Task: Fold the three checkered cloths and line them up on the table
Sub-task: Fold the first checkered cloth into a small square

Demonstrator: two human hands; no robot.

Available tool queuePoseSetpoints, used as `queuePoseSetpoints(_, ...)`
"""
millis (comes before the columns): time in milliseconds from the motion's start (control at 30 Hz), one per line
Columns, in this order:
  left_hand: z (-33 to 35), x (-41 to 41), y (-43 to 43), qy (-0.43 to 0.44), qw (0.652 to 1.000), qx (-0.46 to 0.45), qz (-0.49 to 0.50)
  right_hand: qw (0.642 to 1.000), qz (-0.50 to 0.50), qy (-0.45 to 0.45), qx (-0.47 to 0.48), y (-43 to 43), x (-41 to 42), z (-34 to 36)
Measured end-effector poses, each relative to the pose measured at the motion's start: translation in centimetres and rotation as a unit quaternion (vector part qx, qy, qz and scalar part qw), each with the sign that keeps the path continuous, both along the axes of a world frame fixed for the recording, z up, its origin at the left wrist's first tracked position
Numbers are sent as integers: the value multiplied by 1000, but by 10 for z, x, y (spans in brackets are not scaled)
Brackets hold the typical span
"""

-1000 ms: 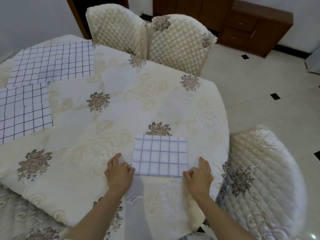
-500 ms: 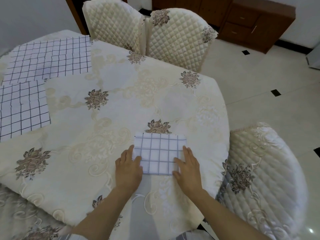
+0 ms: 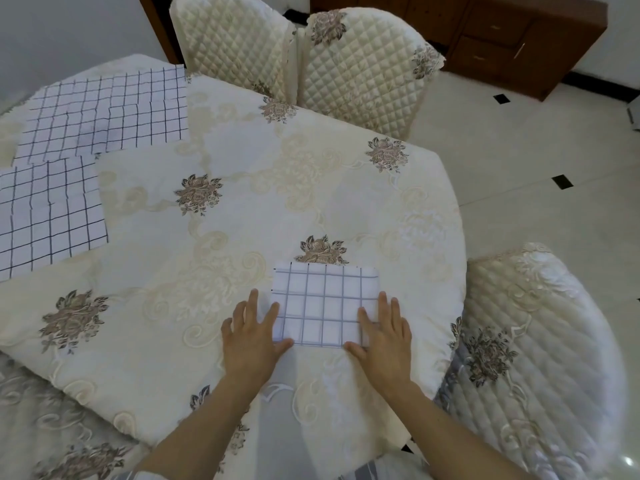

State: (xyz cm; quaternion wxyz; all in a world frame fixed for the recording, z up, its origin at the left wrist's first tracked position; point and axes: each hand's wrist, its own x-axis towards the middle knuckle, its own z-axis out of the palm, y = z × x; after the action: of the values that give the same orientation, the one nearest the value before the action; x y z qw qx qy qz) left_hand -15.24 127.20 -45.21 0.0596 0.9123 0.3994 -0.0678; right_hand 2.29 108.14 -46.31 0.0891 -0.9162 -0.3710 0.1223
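A small folded checkered cloth (image 3: 323,303) lies near the front edge of the table. My left hand (image 3: 251,336) lies flat with straight fingers on its left edge, and my right hand (image 3: 382,336) lies flat on its right edge. Two larger checkered cloths lie spread out at the far left: one (image 3: 104,114) towards the back, the other (image 3: 48,213) nearer and partly cut off by the frame edge.
The round table (image 3: 284,188) carries a cream tablecloth with brown flower prints. Two quilted chairs (image 3: 360,60) stand at the far side and one (image 3: 540,348) at the right. A wooden cabinet (image 3: 512,39) stands against the back wall.
Both hands slid from the cloth's front corners up onto its left and right edges and now press it flat. The cloth has stayed in place.
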Motion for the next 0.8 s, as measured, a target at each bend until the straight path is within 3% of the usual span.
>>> queuePoseSetpoints(300, 8, -5, 5, 35, 999, -13, 9, 997, -22, 38, -62, -26, 19, 11)
queuePoseSetpoints(533, 17, 29, -26, 10, 984, 5, -177, 998, 14, 25, -62, -12, 11, 23)
queuePoseSetpoints(633, 24, 46, -44, 34, 978, -37, -201, 996, 22, 35, -81, -9, 12, 25)
queuePoseSetpoints(800, 35, 72, -55, 92, 963, -3, -252, 995, 25, 43, -85, -11, 16, 30)
